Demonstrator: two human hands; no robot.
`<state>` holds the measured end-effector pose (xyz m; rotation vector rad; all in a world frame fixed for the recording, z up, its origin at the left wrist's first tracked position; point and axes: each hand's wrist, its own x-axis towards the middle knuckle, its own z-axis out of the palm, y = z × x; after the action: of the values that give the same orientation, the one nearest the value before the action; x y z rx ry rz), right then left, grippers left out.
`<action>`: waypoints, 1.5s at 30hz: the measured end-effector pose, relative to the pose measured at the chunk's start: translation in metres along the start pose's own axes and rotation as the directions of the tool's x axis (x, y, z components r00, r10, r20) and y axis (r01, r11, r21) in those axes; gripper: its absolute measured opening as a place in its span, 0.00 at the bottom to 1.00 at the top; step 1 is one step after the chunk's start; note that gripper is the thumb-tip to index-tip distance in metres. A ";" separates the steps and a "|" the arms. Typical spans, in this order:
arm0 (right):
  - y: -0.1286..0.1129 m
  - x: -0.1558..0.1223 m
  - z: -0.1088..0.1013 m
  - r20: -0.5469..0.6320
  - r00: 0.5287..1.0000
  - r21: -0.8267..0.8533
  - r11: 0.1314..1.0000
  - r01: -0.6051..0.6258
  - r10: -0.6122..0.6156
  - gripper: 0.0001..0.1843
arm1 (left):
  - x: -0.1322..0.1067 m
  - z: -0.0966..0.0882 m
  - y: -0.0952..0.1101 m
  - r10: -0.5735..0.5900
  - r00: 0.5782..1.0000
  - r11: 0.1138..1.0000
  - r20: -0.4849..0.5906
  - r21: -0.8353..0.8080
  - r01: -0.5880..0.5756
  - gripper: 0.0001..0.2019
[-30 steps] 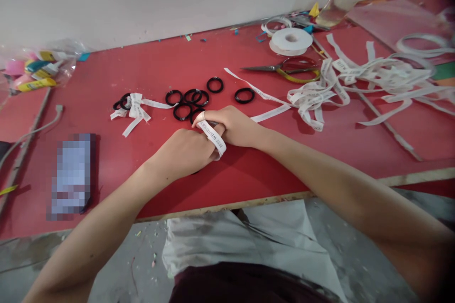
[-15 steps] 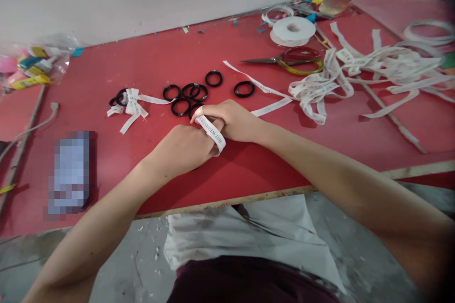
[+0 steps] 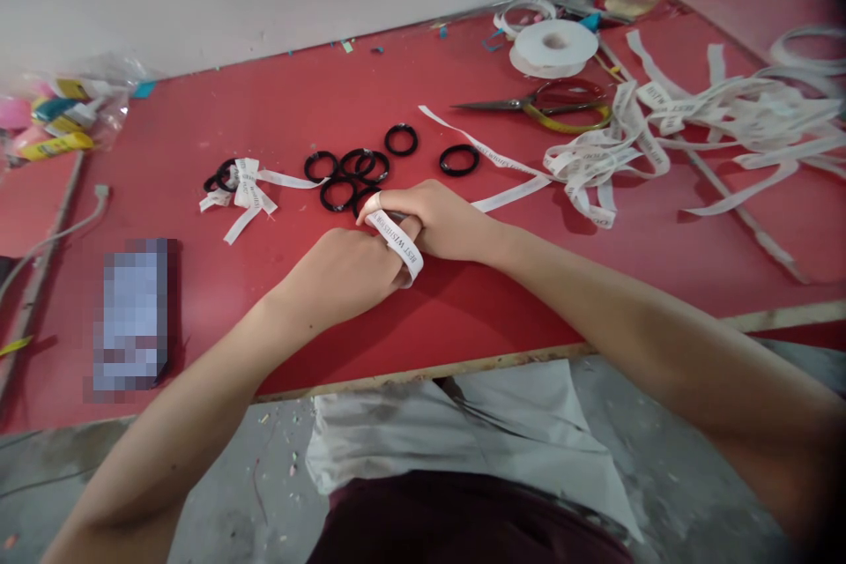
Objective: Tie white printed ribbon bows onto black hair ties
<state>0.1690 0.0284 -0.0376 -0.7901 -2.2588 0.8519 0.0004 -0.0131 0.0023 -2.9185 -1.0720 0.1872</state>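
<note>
My left hand (image 3: 340,269) and my right hand (image 3: 440,220) meet over the red table (image 3: 264,123), both closed on a white printed ribbon strip (image 3: 400,245) that loops across the fingers. The strip's free end (image 3: 512,192) trails right over the table. Just beyond my hands lie several black rings (image 3: 357,167). Further left, a tied white ribbon bow on black rings (image 3: 241,189) rests on the table.
Scissors (image 3: 535,106), a white ribbon spool (image 3: 555,47) and a heap of cut ribbon strips (image 3: 693,119) lie at the right. A phone (image 3: 132,313) and a cable (image 3: 56,238) are at the left, and a bag of coloured items (image 3: 66,119) at far left.
Both hands stay joined on the ribbon strip with barely any shift. The view has drifted slightly.
</note>
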 end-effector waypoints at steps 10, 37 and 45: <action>0.000 0.000 0.001 0.001 1.000 0.003 1.000 0.000 0.000 0.14 | -0.001 -0.001 0.002 -0.008 1.000 1.000 0.011 0.008 0.008 0.13; -0.001 0.000 0.001 -0.010 1.000 0.006 1.000 -0.014 0.014 0.12 | -0.003 0.000 0.002 0.008 1.000 1.000 -0.024 -0.016 -0.009 0.13; -0.001 0.000 0.001 -0.010 1.000 -0.005 1.000 -0.015 0.015 0.13 | -0.002 -0.004 0.004 -0.005 1.000 1.000 0.016 -0.001 0.005 0.15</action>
<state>0.1683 0.0272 -0.0373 -0.8124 -2.2503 0.8475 0.0014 -0.0172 0.0062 -2.9194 -1.0819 0.2101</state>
